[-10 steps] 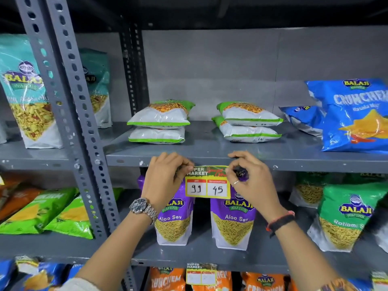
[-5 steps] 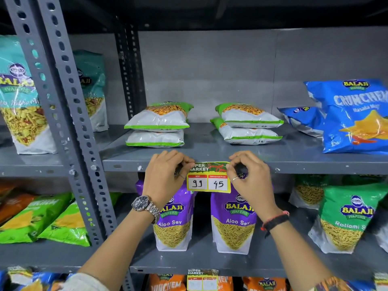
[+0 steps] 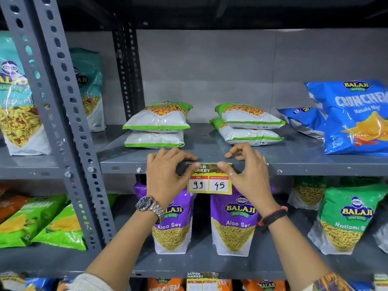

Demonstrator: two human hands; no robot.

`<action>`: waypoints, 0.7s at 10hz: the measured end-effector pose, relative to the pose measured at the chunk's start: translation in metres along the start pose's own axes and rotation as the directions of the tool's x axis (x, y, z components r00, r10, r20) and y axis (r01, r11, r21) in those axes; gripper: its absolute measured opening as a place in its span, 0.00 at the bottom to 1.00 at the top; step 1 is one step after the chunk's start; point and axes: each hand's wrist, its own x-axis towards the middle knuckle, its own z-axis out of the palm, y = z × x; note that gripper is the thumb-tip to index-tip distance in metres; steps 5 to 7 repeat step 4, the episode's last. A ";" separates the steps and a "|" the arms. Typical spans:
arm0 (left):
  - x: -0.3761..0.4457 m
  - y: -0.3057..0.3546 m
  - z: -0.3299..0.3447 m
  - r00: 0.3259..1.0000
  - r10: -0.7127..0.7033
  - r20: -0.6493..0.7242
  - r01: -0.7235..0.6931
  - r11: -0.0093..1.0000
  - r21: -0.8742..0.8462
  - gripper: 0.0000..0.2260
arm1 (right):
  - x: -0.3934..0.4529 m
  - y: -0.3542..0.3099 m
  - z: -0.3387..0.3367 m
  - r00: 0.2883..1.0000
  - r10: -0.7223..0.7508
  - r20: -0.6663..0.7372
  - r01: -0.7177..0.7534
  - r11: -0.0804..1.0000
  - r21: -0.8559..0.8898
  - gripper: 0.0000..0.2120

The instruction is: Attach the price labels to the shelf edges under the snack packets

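A yellow price label [image 3: 210, 182] reading 99 and 45 hangs against the front edge of the grey shelf [image 3: 304, 165], below two stacks of green-and-white snack packets [image 3: 156, 124]. My left hand [image 3: 165, 175] presses the label's top left corner with its thumb, fingers hooked over the shelf edge. On the other side, my right hand [image 3: 247, 171] pins the top right corner the same way. Both thumbs meet near the label's top middle. Purple Aloo Sev packets [image 3: 233, 223] stand behind and below the label.
A perforated grey upright [image 3: 60, 114] stands at left. Blue Crunchex bags [image 3: 354, 118] sit at the right of the same shelf. Green Ratlami packets [image 3: 348, 217] stand at lower right. A second label [image 3: 202, 280] hangs on the shelf edge below. Teal mix packets [image 3: 16, 101] sit at left.
The label has risen to lie against the shelf edge. Both hands have shifted from pinching its corners to pressing it, with fingers now laid over the top of the shelf.
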 end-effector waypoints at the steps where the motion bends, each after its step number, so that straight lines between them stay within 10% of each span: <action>1: 0.000 -0.005 -0.004 0.999 0.025 0.028 -0.024 0.998 -0.051 0.04 | 0.002 0.003 -0.010 0.997 0.024 0.068 -0.032 0.993 0.114 0.15; 7: 0.008 -0.014 -0.028 0.989 0.065 0.136 -0.043 0.987 -0.157 0.09 | 0.006 0.005 -0.041 0.997 -0.032 0.066 0.021 0.985 0.173 0.13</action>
